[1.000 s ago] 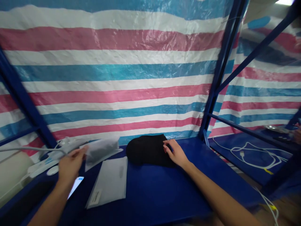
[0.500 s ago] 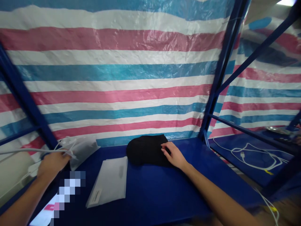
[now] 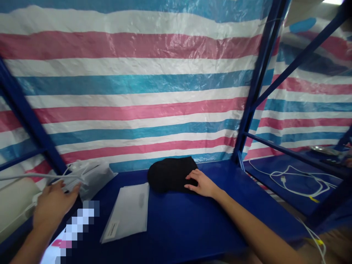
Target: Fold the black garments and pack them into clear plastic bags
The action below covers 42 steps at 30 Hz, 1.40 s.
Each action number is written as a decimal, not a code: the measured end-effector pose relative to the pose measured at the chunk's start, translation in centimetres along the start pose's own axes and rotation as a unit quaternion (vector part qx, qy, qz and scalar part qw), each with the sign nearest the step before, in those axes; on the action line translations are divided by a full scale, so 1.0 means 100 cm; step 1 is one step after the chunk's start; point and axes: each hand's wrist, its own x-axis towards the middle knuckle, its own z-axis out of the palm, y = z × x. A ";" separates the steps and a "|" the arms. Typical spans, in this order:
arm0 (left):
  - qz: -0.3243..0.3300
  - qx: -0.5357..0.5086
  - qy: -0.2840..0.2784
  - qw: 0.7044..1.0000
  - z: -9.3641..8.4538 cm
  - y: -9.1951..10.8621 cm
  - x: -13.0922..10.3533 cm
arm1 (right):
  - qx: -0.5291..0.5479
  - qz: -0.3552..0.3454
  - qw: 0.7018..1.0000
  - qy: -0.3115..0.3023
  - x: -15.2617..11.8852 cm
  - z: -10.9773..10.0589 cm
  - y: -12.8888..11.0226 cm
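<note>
A black cloth item (image 3: pixel 169 175), rounded at its left end, lies flat on the blue shelf (image 3: pixel 187 227). Over its right edge rests my right hand (image 3: pixel 202 183), fingers loosely bent and apart, touching the cloth without gripping it. At the far left, my left hand (image 3: pixel 55 201) has its fingers spread beside a translucent plastic bag (image 3: pixel 97 179) and a grey-white cable (image 3: pixel 35 175); nothing shows in its grasp. Between the hands lies a flat frosted plastic pouch (image 3: pixel 128 211) with a small white label near its lower corner.
A partly pixelated lit screen (image 3: pixel 52 255) lies below my left hand. Blue metal posts (image 3: pixel 255 91) frame the shelf, with a striped tarp (image 3: pixel 137 84) behind. Coiled white cable (image 3: pixel 305 183) lies on the neighbouring shelf. A cream-coloured object (image 3: pixel 16 205) stands at the left edge.
My left hand has drawn back from the bag and cable, shifting left and down, and its fingers have spread. My right hand has slid slightly left and down on the black cloth.
</note>
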 end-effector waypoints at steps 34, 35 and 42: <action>0.527 -0.185 -0.216 0.801 0.063 0.232 -0.080 | 0.226 0.151 0.952 0.139 0.003 -0.027 0.032; 0.523 -0.187 -0.203 0.806 0.064 0.234 -0.078 | 0.238 0.155 0.949 0.138 0.003 -0.027 0.034; 0.510 -0.225 -0.146 0.817 0.048 0.236 -0.082 | 0.295 0.167 0.941 0.013 -0.004 -0.064 0.037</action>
